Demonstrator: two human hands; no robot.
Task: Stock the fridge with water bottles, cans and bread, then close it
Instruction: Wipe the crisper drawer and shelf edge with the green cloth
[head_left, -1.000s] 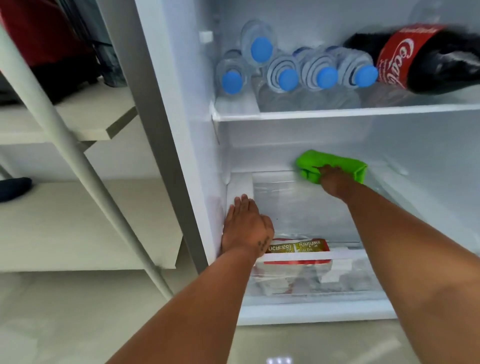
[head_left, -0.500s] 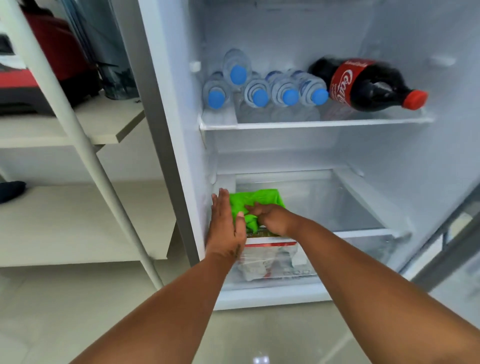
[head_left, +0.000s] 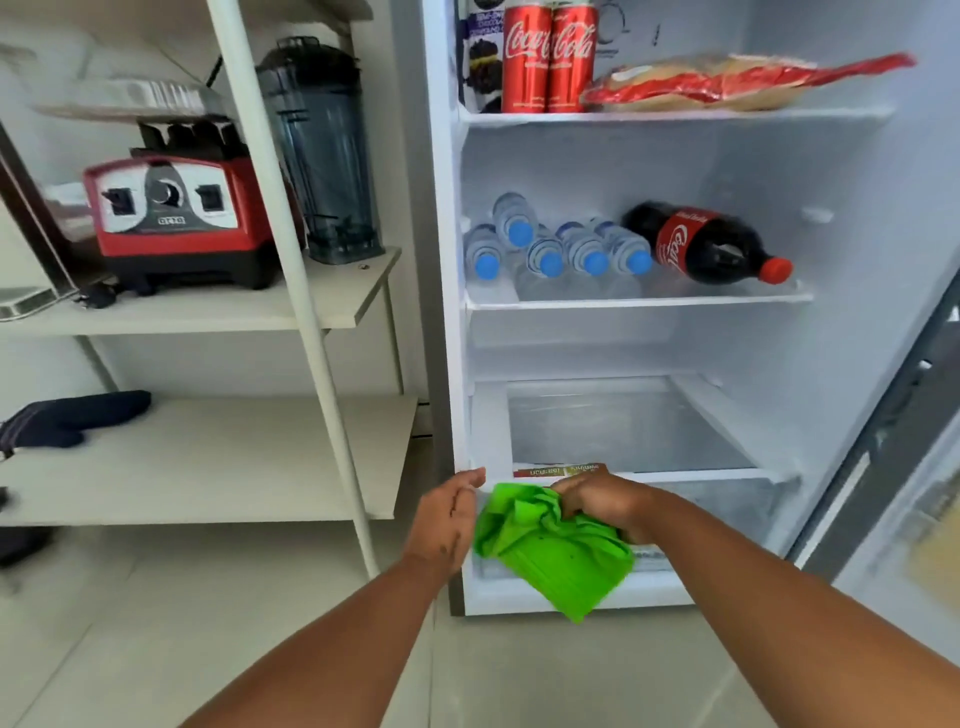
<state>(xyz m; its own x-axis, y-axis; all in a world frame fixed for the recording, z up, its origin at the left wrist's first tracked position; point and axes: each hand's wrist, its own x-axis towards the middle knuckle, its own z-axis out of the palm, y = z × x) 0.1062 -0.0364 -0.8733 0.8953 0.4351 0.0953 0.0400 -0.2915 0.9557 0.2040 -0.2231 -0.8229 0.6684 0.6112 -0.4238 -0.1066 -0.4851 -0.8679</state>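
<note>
The right hand (head_left: 597, 501) is closed around a bunched bright green cloth (head_left: 553, 545), which hangs down from the fist in front of the lower edge of the open fridge (head_left: 447, 312). The left hand (head_left: 447, 522) is just beside the cloth on its left, fingers loosely extended and holding nothing, its fingertips at the front corner of the bottom drawer (head_left: 675, 475). Directly behind the two hands, a packet with a red and yellow label (head_left: 561, 470) shows at the drawer's front lip. Above the hands, on the middle shelf (head_left: 639, 301), five water bottles (head_left: 556, 249) with blue caps lie on their sides, caps facing out, one resting on top of the others; a large cola bottle (head_left: 701, 247) lies just beside them on the right. Higher again, well above the hands, the top shelf (head_left: 675, 115) carries two red cans (head_left: 548, 57) standing upright and touching, with the bread (head_left: 727, 83) in a red wrapper lying just to their right. Left of the fridge, a shelving unit (head_left: 291, 322) holds a red blender base (head_left: 176, 218) and a dark jug (head_left: 322, 150).
</note>
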